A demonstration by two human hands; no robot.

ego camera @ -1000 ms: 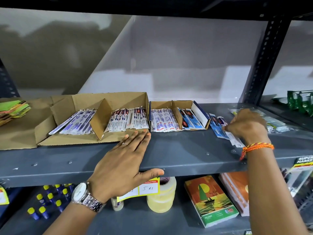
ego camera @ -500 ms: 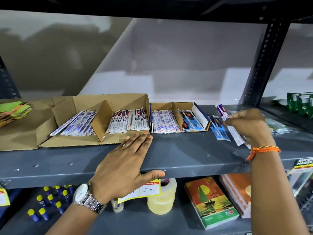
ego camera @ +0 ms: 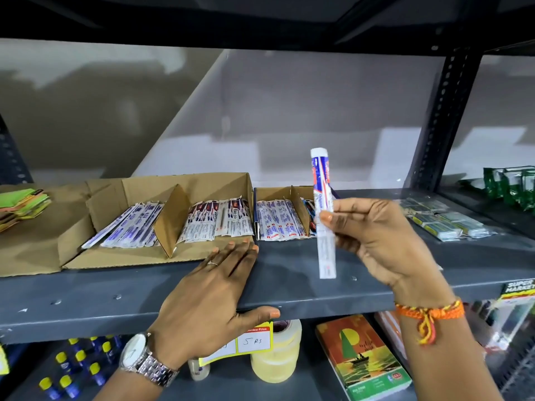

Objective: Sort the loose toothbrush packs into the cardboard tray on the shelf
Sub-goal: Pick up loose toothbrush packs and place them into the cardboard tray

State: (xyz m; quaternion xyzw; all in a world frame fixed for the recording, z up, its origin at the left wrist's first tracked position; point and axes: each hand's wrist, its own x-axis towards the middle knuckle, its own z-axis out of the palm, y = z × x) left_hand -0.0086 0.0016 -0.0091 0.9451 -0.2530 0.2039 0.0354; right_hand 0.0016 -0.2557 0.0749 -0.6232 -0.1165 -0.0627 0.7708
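My right hand holds one long white, blue and red toothbrush pack upright in the air, in front of the small cardboard tray. My left hand lies flat and open on the front edge of the grey shelf, its fingertips touching the front of the large cardboard tray. That large tray has a divider, with white-purple packs on the left and red-white packs on the right. The small tray holds several white packs; my right hand hides its right compartment.
Flat clear packets lie on the shelf to the right, green packets further back right. Coloured pads sit at far left. The lower shelf holds tape rolls, a book and blue bottles. A black upright post stands right.
My right hand has lifted a toothbrush pack off the shelf at the right and carried it left and up, now upright. My left hand has stayed in place.
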